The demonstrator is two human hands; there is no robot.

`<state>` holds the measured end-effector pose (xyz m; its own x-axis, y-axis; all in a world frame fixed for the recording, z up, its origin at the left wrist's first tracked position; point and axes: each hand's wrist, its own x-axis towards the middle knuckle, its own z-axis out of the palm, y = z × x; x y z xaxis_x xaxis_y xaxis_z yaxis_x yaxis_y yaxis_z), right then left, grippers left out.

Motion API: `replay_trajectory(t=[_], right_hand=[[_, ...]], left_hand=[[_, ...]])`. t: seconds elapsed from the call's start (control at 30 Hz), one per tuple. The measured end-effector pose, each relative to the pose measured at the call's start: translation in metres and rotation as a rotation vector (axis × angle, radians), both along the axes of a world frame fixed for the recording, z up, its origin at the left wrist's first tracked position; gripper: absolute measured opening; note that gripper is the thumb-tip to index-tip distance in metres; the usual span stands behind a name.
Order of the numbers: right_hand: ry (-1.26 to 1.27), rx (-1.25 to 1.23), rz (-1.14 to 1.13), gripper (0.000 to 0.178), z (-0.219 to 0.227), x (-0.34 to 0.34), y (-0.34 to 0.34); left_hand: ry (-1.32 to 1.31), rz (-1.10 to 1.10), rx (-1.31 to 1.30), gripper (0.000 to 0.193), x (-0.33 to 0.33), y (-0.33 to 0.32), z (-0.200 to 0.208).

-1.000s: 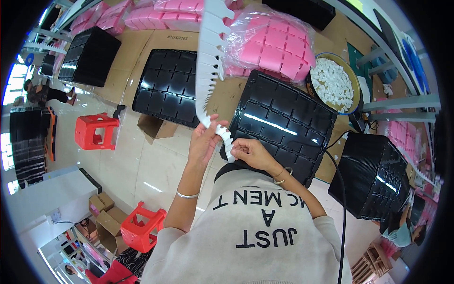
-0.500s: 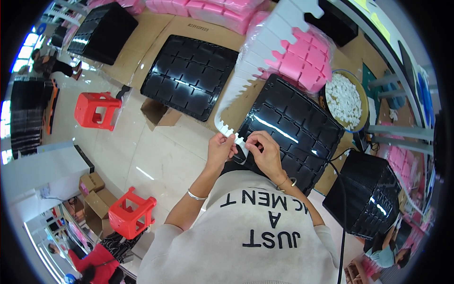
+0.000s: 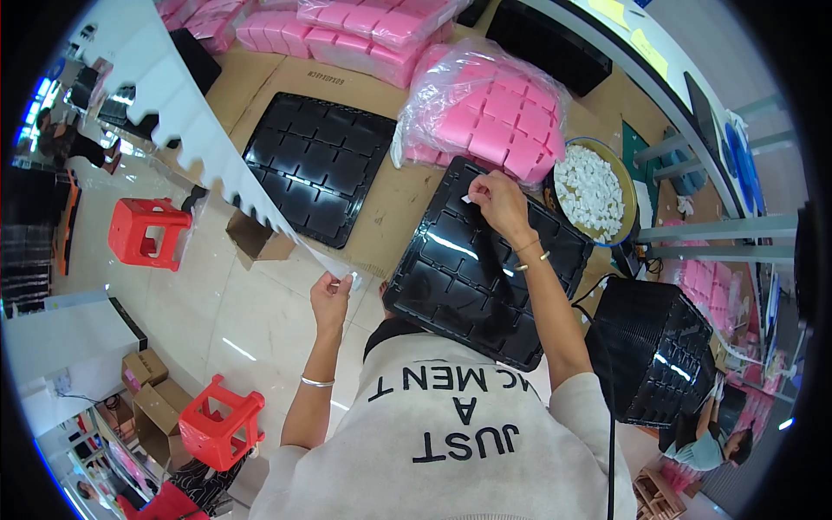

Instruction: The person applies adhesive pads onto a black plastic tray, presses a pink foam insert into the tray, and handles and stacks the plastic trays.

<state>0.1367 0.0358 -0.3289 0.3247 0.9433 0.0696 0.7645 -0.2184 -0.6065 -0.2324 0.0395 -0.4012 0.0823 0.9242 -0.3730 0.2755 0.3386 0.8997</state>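
Note:
My left hand (image 3: pixel 330 302) is closed, pinching the near end of a long white strip (image 3: pixel 204 130) with a notched edge. From there the strip rises toward the far left, across the floor and the edge of the workbench. My right hand (image 3: pixel 498 206) is over the far part of a glossy black plastic tray (image 3: pixel 472 269) with a grid of shallow compartments. Between its fingertips shows a small white piece (image 3: pixel 467 199). Whether that piece touches the tray I cannot tell. Farther left on the cardboard-covered bench lies a second black tray (image 3: pixel 316 165).
Pink foam blocks in clear plastic (image 3: pixel 494 108) lie behind the near tray. A round tub of small white pieces (image 3: pixel 594 191) is at its right. Stacked black trays (image 3: pixel 650 347) stand at the near right, by a black cable. Red stools (image 3: pixel 152 232) stand on the left floor.
My hands have moved apart. The right went up over the black tray with a small white piece; the left moved left, and the strip swung left with it.

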Motion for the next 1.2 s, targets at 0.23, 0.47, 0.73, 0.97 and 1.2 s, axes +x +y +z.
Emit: replay_trajectory(t=[0.23, 0.47, 0.73, 0.97, 1.2], right_hand=[[-0.091, -0.057, 0.071, 0.005, -0.008, 0.009, 0.03], [0.375, -0.09, 0.283, 0.008, -0.014, 0.019, 0.009], [0.292, 0.015, -0.008, 0.019, -0.113, 0.098, -0.021], [0.704, 0.004, -0.071, 0.016, -0.065, 0.067, -0.015], [0.674, 0.081, -0.195, 0.02, -0.044, 0.063, -0.018]], left_hand=[[-0.095, 0.017, -0.003, 0.009, 0.006, 0.008, -0.009], [-0.213, 0.041, 0.006, 0.015, 0.002, 0.01, -0.042], [-0.12, 0.425, 0.002, 0.016, -0.078, 0.046, -0.141], [0.461, 0.352, -0.015, 0.032, -0.182, 0.101, -0.36], [0.872, 0.134, 0.043, 0.062, -0.198, 0.217, -0.42]])
